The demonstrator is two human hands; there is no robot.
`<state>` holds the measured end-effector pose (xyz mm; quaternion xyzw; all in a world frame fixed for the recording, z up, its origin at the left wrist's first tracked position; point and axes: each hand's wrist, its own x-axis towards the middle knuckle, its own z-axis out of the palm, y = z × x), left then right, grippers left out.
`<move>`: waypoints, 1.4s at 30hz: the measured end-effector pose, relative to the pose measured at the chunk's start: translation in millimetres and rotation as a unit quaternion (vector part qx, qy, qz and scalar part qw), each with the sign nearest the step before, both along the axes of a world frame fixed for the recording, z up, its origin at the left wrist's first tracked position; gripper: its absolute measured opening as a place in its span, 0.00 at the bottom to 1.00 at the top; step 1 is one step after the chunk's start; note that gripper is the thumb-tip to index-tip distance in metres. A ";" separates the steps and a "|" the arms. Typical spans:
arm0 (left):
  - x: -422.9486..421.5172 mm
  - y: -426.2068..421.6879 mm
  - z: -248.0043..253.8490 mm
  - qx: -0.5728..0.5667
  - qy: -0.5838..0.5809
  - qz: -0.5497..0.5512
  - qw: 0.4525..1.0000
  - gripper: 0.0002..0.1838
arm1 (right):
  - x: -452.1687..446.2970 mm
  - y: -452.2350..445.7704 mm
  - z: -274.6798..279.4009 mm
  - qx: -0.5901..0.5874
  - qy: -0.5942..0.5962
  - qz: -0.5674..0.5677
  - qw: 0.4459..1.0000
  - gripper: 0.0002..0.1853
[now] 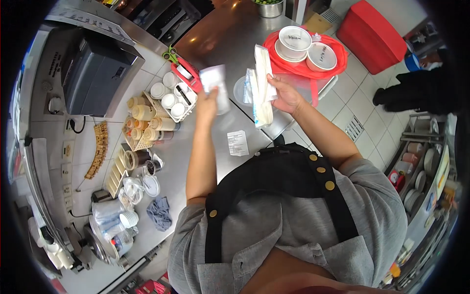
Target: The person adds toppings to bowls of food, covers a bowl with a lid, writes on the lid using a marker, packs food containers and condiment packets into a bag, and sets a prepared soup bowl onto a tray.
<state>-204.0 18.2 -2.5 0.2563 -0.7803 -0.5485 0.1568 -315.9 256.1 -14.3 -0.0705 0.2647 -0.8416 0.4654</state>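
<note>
Over the steel counter (pixel 196 169), my left hand (pixel 207 104) is closed on a flat white packet (pixel 215 85), blurred by motion. My right hand (pixel 288 95) grips several long, thin white packets in clear wrapping with blue print (pixel 263 73); they look like wrapped cutlery sets. Behind them a round translucent lid or tub (pixel 240 90) is partly hidden. A printed receipt (pixel 238 143) lies on the counter between my arms. Beyond my right hand, round white containers (pixel 295 38) with handwritten lids sit in an open red plastic bag (pixel 338 56).
Left of my left hand stand a red tape dispenser (pixel 188 68), green scissors (pixel 171 55) and a basket (pixel 183 111) of small white tubs. Squeeze bottles (pixel 142 112), a grey cloth (pixel 159 214) and a printer-like machine (pixel 100 73) line the wall. A person in black (pixel 421 88) stands at right.
</note>
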 end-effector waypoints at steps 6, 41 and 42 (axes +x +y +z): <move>11.6 71.8 21.6 0.392 0.006 -0.231 0.890 0.36 | 37.4 -5.1 4.7 0.038 0.034 -0.090 0.995 0.17; -408.0 197.9 69.9 -0.004 0.106 -0.419 0.902 0.20 | -367.3 180.7 -34.7 0.586 0.615 0.059 0.525 0.19; -420.5 198.3 55.7 -0.050 0.109 -0.445 0.888 0.19 | -370.3 182.2 -33.1 0.559 0.628 0.021 0.542 0.20</move>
